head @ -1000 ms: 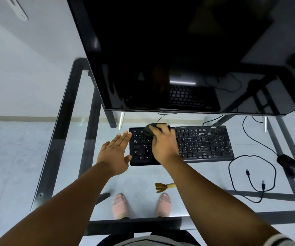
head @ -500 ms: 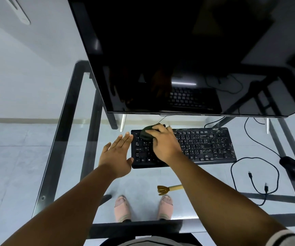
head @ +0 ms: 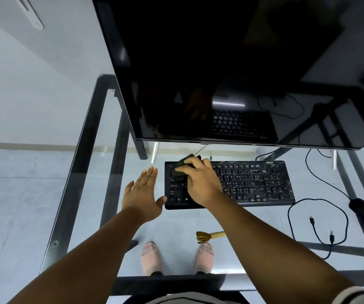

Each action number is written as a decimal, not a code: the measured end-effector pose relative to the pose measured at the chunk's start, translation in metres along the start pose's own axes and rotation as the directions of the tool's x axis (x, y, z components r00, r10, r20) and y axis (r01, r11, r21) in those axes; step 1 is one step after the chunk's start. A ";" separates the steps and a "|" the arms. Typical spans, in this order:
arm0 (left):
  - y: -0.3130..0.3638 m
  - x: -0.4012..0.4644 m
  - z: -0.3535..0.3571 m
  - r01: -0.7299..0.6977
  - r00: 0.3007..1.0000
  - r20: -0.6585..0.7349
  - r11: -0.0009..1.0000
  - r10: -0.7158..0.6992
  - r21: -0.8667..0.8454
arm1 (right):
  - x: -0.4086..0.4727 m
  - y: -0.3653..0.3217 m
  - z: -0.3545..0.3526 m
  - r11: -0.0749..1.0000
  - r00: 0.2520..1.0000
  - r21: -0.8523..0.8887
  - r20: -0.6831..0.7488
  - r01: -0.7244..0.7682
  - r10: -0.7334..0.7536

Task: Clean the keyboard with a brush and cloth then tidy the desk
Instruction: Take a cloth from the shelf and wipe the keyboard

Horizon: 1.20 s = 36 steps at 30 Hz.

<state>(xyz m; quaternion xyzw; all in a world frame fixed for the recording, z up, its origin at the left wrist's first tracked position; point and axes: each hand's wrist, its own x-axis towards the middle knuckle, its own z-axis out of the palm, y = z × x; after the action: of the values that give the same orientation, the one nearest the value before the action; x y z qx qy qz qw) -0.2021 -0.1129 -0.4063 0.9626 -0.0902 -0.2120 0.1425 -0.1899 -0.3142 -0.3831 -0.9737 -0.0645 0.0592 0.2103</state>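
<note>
Head view: right hand [head: 200, 185] is clamping the cloth [head: 182, 168] on the keyboard's [head: 253, 185] nine-o'clock end; unwiped keys are stretching toward three o'clock. Left hand [head: 142, 194] is hovering spread, empty.

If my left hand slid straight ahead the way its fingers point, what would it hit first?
Likely nothing on the desk: the left hand points up past the keyboard's left end, over bare glass. The first thing in line looks like the monitor's lower left edge or its stand, though depth is unclear.
</note>
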 end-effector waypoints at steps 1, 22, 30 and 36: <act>0.000 0.000 0.000 0.000 1.000 -0.002 1.000 0.000 -0.006 | 0.002 -0.006 0.001 1.000 1.000 0.002 0.007 0.010 -0.010; 0.001 -0.001 -0.006 -0.016 0.999 -0.038 1.000 0.015 -0.020 | -0.003 0.014 -0.001 0.987 0.982 -0.030 -0.108 -0.157 0.153; 0.029 0.010 -0.015 -0.224 0.974 -0.060 0.973 0.221 -0.048 | -0.012 0.046 -0.018 0.925 0.913 0.044 -0.144 -0.378 0.381; 0.068 0.024 -0.006 -0.217 0.976 0.025 0.971 0.215 0.103 | -0.027 0.068 -0.026 0.933 0.925 -0.017 -0.137 -0.360 0.355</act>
<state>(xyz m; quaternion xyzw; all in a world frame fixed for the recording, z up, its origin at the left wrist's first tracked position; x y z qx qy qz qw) -0.1857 -0.1809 -0.3892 0.9518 -0.2063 -0.1967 0.1134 -0.2062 -0.3899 -0.3853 -0.9751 0.1269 0.0311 0.1792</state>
